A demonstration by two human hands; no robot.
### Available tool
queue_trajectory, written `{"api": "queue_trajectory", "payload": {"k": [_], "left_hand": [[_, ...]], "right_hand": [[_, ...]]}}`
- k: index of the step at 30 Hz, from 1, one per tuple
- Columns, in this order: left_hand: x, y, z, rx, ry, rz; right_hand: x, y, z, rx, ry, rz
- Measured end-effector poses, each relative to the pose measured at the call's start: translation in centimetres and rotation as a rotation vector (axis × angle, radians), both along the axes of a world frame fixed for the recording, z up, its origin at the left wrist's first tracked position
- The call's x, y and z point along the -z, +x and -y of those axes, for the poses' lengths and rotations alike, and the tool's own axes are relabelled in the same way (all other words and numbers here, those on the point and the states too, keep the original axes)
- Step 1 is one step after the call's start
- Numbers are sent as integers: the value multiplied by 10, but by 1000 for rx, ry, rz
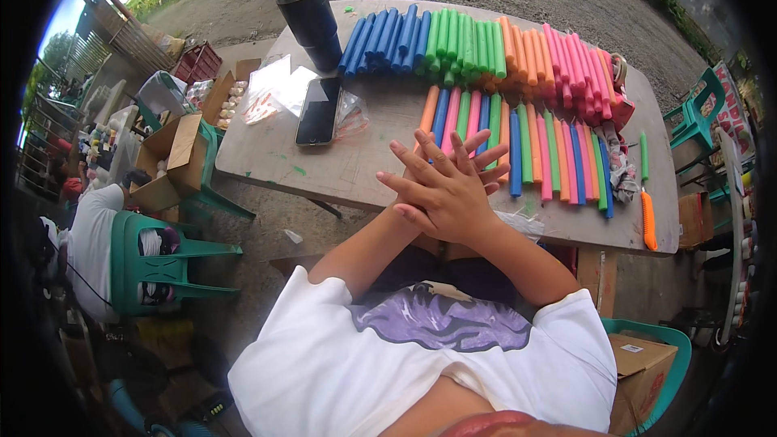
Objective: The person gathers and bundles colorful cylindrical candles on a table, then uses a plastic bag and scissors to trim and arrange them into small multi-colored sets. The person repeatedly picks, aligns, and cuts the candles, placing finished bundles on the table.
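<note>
My right hand (pixel 452 198) lies across my left hand (pixel 489 157) over the near table edge, fingers of both spread and crossing. Neither holds anything; most of the left palm is hidden. Just beyond them, a row of mixed candles (pixel 544 154) in orange, blue, pink and green lies side by side. Farther back are heaps of blue candles (pixel 384 42), green candles (pixel 465 42), orange candles (pixel 528 53) and pink candles (pixel 576 69). An orange-handled cutter (pixel 649 220) rests at the right edge, below a single thin green stick (pixel 644 155).
On the table's (pixel 267 150) left side are a phone (pixel 319 113), a plastic bag (pixel 351 116) and a dark blue tumbler (pixel 310 20). Crumpled paper (pixel 622 174) lies right of the row. A person in white (pixel 93 247) sits by a green chair (pixel 150 263) at left.
</note>
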State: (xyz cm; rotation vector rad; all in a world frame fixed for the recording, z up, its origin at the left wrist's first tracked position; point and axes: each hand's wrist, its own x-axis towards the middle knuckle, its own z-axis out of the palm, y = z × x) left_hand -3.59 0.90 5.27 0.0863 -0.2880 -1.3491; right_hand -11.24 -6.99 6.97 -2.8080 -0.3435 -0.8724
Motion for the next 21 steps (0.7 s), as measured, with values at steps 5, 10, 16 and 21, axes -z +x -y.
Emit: {"api": "queue_trajectory", "payload": {"k": [5,10,16,21], "left_hand": [[12,-3,-21,-6,33,-99],[23,-6,-1,-22,-98,-139],[3,-9,-28,-36,67,45],[17,14,-55,-151,30,11]], "right_hand": [[8,-2,43,617,14,20],[54,6,-23,546,210,30],[12,-28,68,592,11,17],[17,-120,226,1423,-32,-80]]}}
